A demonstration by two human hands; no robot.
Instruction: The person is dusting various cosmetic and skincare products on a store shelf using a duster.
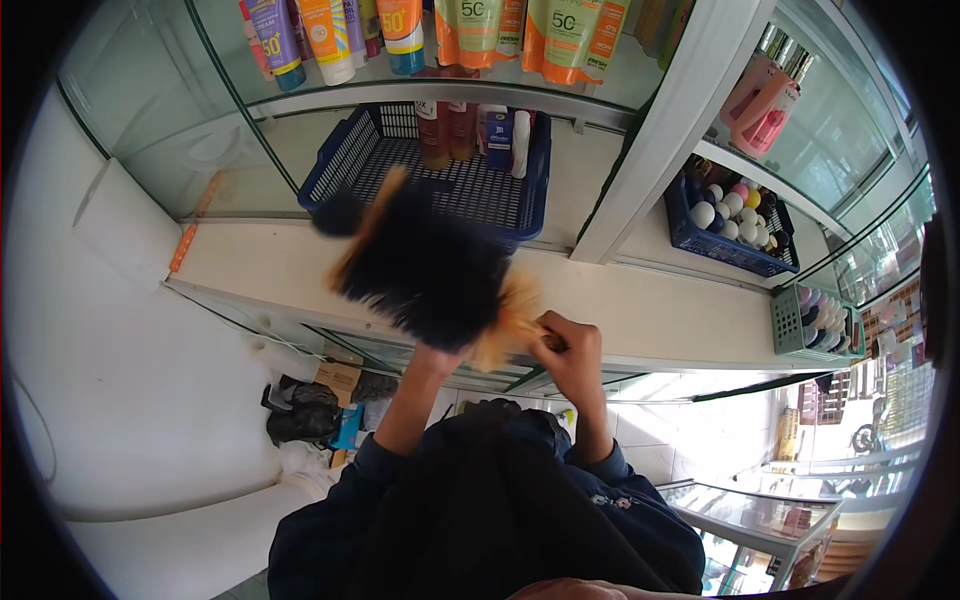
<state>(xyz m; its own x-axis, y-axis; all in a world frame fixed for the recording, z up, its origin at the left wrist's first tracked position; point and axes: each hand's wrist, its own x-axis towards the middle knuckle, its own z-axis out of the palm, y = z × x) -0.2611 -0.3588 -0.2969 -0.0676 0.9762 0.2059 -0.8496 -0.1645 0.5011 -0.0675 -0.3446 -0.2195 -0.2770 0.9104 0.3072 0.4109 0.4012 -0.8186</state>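
Observation:
A duster [427,262] with black and orange fluffy fibres is in front of me, blurred by motion. It hides part of the shelf ledge and of a blue plastic basket [540,195]. My right hand [574,349] is closed around the duster's handle at its right end. My left hand [442,360] is at the duster's lower edge, with its fingers hidden behind the fibres, so its grip is unclear. In the basket stand reddish-brown bottles [435,135], a small blue box [499,141] and a white tube [520,144].
Sunscreen tubes [328,37] and green-orange pouches [476,30] line the glass shelf above. Right of a white post [667,135], another blue basket [697,240] holds round-capped items. A pale green basket [784,326] stands at the ledge's right end. Black bags [304,412] lie below left.

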